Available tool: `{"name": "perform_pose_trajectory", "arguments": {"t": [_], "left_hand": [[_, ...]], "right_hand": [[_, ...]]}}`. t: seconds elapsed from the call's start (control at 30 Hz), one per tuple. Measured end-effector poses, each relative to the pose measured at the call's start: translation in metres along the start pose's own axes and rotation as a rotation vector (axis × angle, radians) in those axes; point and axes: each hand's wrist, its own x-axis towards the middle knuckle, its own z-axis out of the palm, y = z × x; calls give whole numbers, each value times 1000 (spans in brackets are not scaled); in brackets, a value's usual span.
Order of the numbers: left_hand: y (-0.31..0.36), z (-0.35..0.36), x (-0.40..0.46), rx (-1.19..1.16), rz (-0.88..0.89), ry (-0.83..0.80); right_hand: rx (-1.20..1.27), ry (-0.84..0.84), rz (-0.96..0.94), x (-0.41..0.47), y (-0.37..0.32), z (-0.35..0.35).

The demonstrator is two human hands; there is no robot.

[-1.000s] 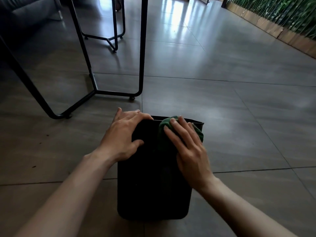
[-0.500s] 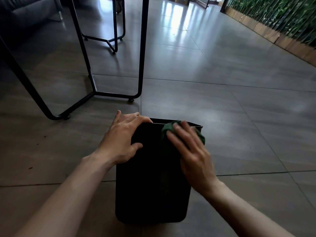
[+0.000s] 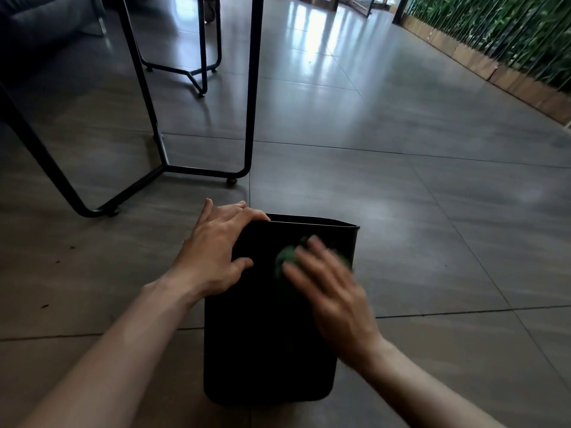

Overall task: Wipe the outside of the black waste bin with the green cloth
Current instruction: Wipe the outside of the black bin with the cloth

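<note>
Black waste bin (image 3: 272,335) is gripped at its ten-o'clock corner by the left hand (image 3: 216,251); the green cloth (image 3: 285,257) is pressed flat against it under the open, blurred right hand (image 3: 333,291).

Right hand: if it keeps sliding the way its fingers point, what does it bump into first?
Probably the bin's top rim. The right hand presses the cloth flat on the wall, fingers pointing toward the rim; past it, only bare floor.
</note>
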Motion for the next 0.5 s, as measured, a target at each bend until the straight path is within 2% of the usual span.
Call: {"name": "perform_pose_trajectory", "arguments": {"t": [0.07,0.13,0.2,0.3,0.37,0.43,0.5], "left_hand": [[0,0,-1,0,-1,2],[1,0,-1,-2,0,3],[1,0,0,1,8,4],[3,1,1,0,14,-1],[3,1,0,-13,14,1],[1,0,-1,-8,0,7],[1,-1,-1,-1,-6,9]], "right_hand": [[-57,72,177,21,6,-5],[-123,84,178,15,-2,0],[-147,38,44,-17,-18,12],[-183,-121,-261,-74,-41,25],[-173,-163,-330,-80,-38,20],[-141,-123,-250,-58,-25,11],[-78,-49,-44,-23,-6,-2]]}}
